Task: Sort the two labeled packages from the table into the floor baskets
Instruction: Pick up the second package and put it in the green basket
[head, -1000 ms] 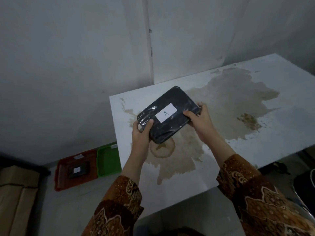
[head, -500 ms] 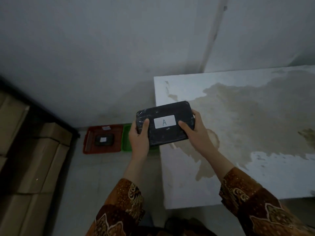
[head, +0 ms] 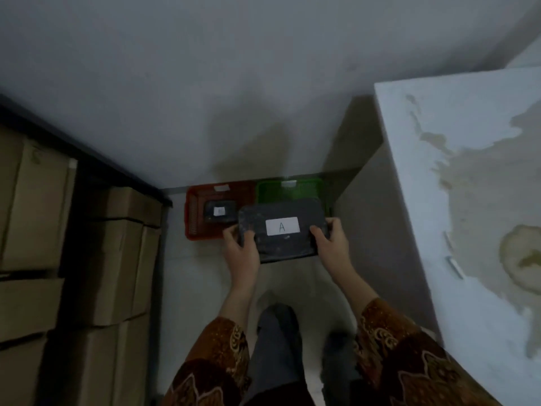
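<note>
**Package A held above the baskets**

At frame centre, the left hand (head: 242,253) and right hand (head: 332,244) each kept a closed grip on an end of the black package (head: 282,230). Beyond lay the green basket (head: 288,190) and the red basket (head: 199,213), which held a second package (head: 219,211).

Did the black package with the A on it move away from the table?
Yes. The package was over the table before; now both hands hold it left of the table, over the floor baskets.
</note>
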A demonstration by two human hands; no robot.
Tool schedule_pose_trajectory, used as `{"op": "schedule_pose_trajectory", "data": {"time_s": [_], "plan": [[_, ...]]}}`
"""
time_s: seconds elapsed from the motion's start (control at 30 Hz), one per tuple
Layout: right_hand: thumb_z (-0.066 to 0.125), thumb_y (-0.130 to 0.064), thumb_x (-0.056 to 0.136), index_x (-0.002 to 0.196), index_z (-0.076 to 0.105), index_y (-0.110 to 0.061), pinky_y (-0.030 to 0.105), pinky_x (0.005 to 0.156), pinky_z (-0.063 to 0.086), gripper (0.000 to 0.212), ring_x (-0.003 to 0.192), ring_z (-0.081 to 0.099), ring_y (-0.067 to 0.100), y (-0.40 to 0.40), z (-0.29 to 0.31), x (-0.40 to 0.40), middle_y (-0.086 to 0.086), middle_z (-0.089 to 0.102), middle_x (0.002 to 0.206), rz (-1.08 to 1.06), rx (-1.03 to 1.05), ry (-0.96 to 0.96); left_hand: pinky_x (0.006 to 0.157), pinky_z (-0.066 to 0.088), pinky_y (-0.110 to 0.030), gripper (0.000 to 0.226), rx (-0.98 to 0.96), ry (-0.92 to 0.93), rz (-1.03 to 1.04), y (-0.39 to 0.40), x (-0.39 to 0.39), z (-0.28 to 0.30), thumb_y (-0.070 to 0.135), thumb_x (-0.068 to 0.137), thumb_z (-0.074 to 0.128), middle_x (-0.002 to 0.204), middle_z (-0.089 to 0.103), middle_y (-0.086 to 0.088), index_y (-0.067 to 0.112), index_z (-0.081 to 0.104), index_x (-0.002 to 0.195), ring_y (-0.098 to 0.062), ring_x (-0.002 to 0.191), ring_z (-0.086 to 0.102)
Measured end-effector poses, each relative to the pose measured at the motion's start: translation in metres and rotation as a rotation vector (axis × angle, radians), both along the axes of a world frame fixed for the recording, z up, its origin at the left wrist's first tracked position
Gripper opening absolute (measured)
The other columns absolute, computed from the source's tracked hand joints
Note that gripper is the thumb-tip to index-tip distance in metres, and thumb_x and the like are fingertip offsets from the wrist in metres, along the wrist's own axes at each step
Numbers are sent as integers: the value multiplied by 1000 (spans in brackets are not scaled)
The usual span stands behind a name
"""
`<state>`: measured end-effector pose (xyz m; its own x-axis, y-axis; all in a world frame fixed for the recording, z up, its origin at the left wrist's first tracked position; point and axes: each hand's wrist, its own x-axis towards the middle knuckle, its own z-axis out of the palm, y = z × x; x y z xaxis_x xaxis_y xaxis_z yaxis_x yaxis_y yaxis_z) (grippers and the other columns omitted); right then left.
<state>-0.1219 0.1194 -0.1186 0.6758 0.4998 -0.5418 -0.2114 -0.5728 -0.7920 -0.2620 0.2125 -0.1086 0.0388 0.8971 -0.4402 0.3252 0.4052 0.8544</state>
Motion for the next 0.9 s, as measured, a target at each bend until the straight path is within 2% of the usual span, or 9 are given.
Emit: {"op": "schedule_pose_trajectory", "data": {"time_s": [0.1, 0.2, 0.27, 0.33, 0.43, 0.53, 0.63, 0.77, 0.9], "plan": [[54, -17, 93, 111, 55, -5, 42, 82, 54, 22, 97, 62, 30, 28, -56, 10, 11, 60, 103, 20, -129, 44, 73, 51, -21, 30, -79, 78, -72, 28, 2, -52, 22, 94, 52, 109, 60, -2, 13, 55, 123, -6, 87, 59], [49, -11, 95, 122, 55, -1, 40, 87, 49, 29, 105, 59, 35, 48, -125, 24, 20, 62, 117, 68, -214, 85, 100, 50, -42, 38, -161, 105, -107, 52, 13, -115, 21, 97, 48, 126, 61, -10, 14, 51, 134, -24, 112, 58], [49, -9, 95, 123, 56, -1, 41, 88, 51, 30, 105, 60, 34, 60, -181, 35, 21, 62, 121, 92, -248, 74, 107, 44, -44, 39, -183, 127, -139, 68, 26, -169, 17, 98, 46, 134, 57, -11, 12, 49, 136, -26, 119, 54], [47, -4, 94, 124, 54, 1, 45, 92, 51, 31, 107, 59, 36, 76, -241, 48, 23, 61, 124, 95, -267, 65, 105, 43, -36, 39, -162, 180, -188, 84, 42, -231, 10, 97, 47, 136, 55, -13, 7, 48, 135, -25, 119, 53], [46, -2, 93, 131, 45, -1, 51, 96, 49, 37, 113, 57, 37, 98, -328, 71, 23, 57, 128, 66, -287, 65, 82, 42, -17, 33, -178, 173, -227, 105, 67, -323, 7, 94, 51, 129, 57, -17, 3, 49, 127, -17, 104, 52], [46, -2, 93, 138, 41, -4, 48, 100, 47, 45, 119, 54, 36, 112, -396, 96, 20, 54, 134, 106, -291, 60, 88, 44, -26, 38, -205, 151, -341, 125, 94, -396, 12, 95, 50, 132, 56, -16, 2, 48, 132, -24, 115, 55], [47, -1, 93, 141, 39, -9, 36, 97, 44, 49, 122, 51, 34, 123, -461, 123, 17, 53, 135, 106, -261, 87, 90, 43, -26, 38, -259, 98, -446, 144, 119, -468, 18, 96, 51, 131, 56, -9, 7, 49, 133, -20, 115, 54], [54, -12, 93, 139, 43, -8, 50, 106, 42, 48, 124, 51, 34, 137, -523, 142, 18, 51, 139, 120, -227, 136, 92, 47, -33, 38, -354, 55, -486, 158, 133, -537, 19, 95, 53, 129, 59, -13, 8, 52, 131, -25, 111, 57], [57, -16, 91, 140, 42, -9, 48, 108, 40, 52, 127, 48, 33, 146, -552, 145, 17, 49, 142, 117, -206, 59, 102, 48, -43, 39, -379, 65, -515, 164, 133, -572, 13, 94, 52, 132, 58, -16, 10, 50, 133, -31, 116, 56]]}}
